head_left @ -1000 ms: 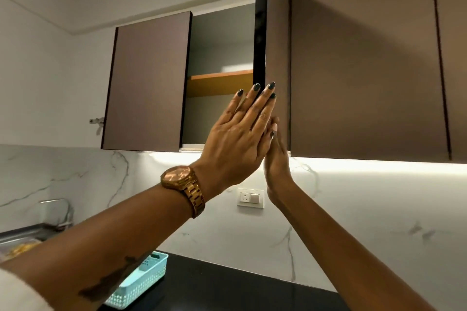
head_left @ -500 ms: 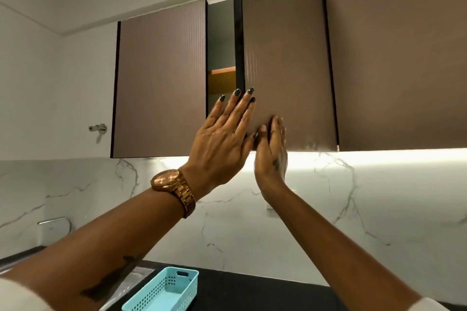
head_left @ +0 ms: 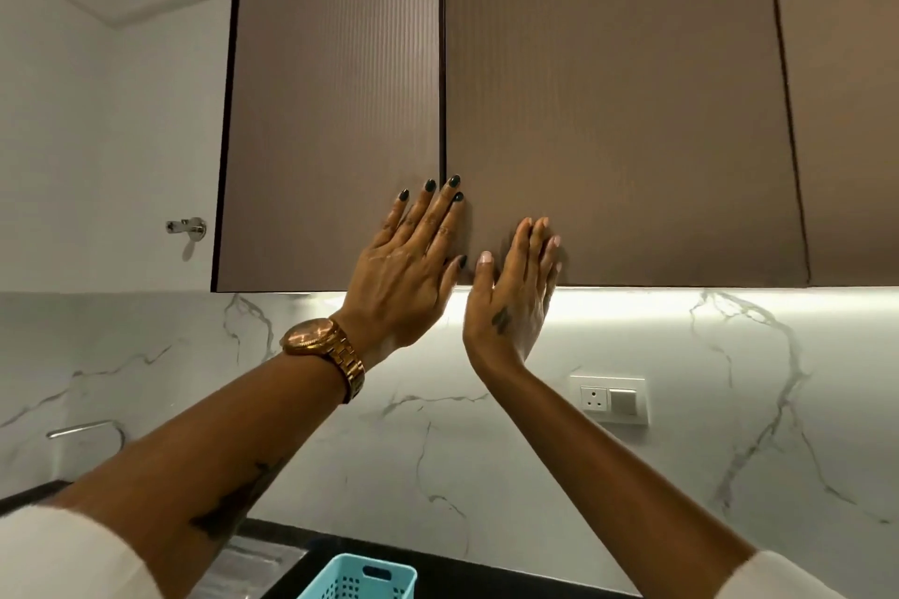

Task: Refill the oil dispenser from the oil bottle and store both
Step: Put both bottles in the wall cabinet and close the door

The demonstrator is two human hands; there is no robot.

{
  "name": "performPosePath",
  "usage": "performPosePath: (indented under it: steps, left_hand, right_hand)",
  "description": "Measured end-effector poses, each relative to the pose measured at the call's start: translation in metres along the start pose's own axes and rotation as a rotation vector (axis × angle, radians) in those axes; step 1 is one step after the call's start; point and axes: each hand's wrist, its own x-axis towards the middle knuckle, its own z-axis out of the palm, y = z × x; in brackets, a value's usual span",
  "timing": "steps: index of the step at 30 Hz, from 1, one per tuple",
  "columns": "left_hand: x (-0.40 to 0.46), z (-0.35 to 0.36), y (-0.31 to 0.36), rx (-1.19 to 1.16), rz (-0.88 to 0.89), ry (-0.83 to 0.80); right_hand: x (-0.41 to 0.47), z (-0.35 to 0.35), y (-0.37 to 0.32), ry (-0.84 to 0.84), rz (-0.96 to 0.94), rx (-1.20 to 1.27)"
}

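Observation:
Both brown doors of the upper cabinet are closed: the left door [head_left: 335,112] and the right door [head_left: 608,112] meet at a thin dark seam. My left hand [head_left: 411,258], with a gold watch on its wrist, lies flat with fingers spread across the seam near the lower edge. My right hand [head_left: 515,292] presses flat on the bottom left corner of the right door. Neither hand holds anything. The oil bottle and the oil dispenser are not in view.
A white marble backsplash [head_left: 681,404] runs under the lit cabinet, with a wall socket [head_left: 608,399]. A turquoise plastic basket [head_left: 360,579] sits on the black counter below. A metal tap [head_left: 82,428] and a wall fitting [head_left: 187,226] are on the left.
The right cabinet door has swung from open to fully closed under my hands, hiding the shelf inside. My view has shifted to the left.

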Motion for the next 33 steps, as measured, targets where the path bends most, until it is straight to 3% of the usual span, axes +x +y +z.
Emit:
performPosePath:
  steps: [19, 27, 33]
  left_hand:
    - [0.003, 0.206, -0.047, -0.254, 0.030, 0.007]
    - [0.009, 0.240, -0.048, -0.299, 0.025, -0.110]
    - [0.014, 0.245, -0.046, -0.204, 0.007, -0.179]
  right_hand:
    - [0.029, 0.151, 0.113, 0.239, -0.123, -0.390]
    - [0.037, 0.167, 0.138, 0.223, -0.121, -0.529]
    - [0.040, 0.166, 0.139, 0.206, -0.116, -0.632]
